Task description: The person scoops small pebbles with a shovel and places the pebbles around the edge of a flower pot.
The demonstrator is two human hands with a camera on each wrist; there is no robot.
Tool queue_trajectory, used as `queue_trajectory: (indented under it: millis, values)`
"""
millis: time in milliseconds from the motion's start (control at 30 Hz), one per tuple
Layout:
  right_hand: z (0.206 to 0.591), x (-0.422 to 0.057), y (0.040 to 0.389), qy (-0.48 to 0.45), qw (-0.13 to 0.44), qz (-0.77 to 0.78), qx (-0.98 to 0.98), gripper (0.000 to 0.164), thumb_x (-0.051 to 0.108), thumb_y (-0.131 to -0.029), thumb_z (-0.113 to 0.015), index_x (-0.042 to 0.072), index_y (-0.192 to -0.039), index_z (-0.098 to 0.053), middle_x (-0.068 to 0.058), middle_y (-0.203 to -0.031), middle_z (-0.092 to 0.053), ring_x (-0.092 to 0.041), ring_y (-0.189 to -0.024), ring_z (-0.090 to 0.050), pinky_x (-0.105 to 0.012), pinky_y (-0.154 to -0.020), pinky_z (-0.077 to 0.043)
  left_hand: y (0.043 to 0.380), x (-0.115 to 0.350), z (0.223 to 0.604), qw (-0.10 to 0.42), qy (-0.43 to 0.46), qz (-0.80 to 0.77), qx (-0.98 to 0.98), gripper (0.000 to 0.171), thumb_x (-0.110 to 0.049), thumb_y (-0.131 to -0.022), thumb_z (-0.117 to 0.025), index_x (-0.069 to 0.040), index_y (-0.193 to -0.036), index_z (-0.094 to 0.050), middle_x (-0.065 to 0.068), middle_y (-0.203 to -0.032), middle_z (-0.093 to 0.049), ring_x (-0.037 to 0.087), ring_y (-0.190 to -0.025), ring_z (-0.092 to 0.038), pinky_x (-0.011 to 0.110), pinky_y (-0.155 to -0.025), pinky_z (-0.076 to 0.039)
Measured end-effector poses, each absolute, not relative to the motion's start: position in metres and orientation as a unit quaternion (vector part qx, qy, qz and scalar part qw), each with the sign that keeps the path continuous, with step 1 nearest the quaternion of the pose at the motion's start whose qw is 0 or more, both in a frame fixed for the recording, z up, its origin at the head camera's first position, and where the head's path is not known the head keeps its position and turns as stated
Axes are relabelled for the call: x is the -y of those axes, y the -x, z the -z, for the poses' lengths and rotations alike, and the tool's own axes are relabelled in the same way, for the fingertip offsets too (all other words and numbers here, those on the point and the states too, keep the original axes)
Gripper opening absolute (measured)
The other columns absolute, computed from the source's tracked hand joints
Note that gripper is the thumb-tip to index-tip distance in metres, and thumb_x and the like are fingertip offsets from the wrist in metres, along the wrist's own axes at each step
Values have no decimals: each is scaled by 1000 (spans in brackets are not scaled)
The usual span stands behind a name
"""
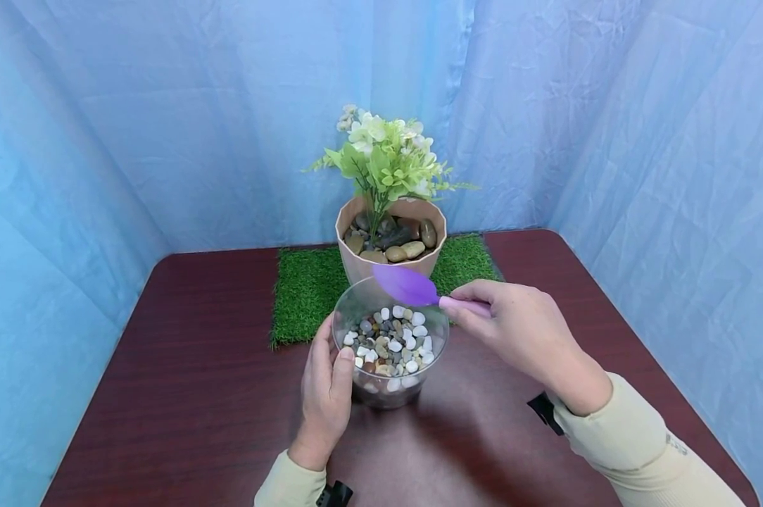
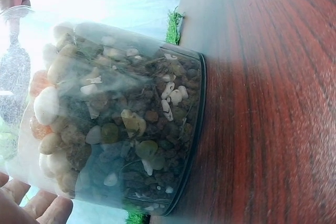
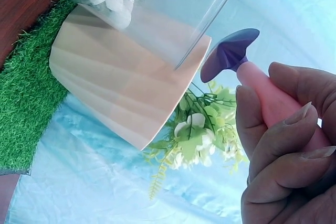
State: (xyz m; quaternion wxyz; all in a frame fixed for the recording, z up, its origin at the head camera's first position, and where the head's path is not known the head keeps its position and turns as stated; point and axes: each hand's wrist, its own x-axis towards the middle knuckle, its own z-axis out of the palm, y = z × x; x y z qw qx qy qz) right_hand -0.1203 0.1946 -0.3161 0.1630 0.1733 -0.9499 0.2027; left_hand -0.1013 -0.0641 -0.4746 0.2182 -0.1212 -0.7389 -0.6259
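A clear plastic tub [image 1: 388,391] stands on the table, holding white, grey and brown pebbles [image 1: 391,345] over a darker layer that shows through its wall in the left wrist view. My left hand [image 1: 327,387] grips the tub's left side, thumb near the rim and fingers round the outside. In my right hand [image 1: 521,327] is a small garden trowel [image 1: 407,285], its pink handle [image 3: 273,100] held between thumb and curled fingers. The trowel's purple blade [image 3: 231,53] is over the tub's far rim and points left, towards the flowerpot.
Behind the tub, a beige flowerpot [image 1: 388,271] with large smooth stones [image 1: 413,249] and white artificial flowers [image 1: 388,151] stands on a green turf mat [image 1: 305,296]. The dark red wooden table [image 1: 185,380] has blue curtains [image 1: 198,127] at its back and sides.
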Motion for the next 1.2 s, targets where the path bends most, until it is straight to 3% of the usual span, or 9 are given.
queue_trajectory:
  millis: [400,633,900,1200]
  values:
    - [321,-207,120,-147,172,-230,946,15,43,-97,-75,32,-103,-82,22,-81,-75,0,-72,-69,-32,-62,-52,101,64,474,220,121,627,737,55,-11,-108,-46,-15,-162,-36,13,-156,-49,32,-139,-55,47,-113,-49]
    - [329,-219,118,-106,168,-246,949,20,52,-96,-73,34,-102,-80,25,-72,-69,-4,-65,-62,-28,-58,-47,101,64,475,215,113,623,743,57,-8,-106,-45,-16,-162,-35,13,-157,-48,31,-139,-56,47,-112,-49]
    - [335,-231,119,-71,185,-259,945,23,52,-95,-73,31,-102,-81,18,-72,-70,-8,-64,-60,-28,-55,-45,101,64,474,216,114,619,746,57,-8,-106,-46,-15,-162,-35,14,-157,-48,32,-139,-55,44,-113,-49]
    - [342,-242,124,-29,190,-252,948,34,50,-102,-63,24,-117,-78,5,-91,-79,-17,-82,-70,-38,-67,-49,102,64,475,215,113,620,746,57,-11,-107,-46,-15,-162,-36,14,-156,-48,32,-139,-56,42,-112,-50]
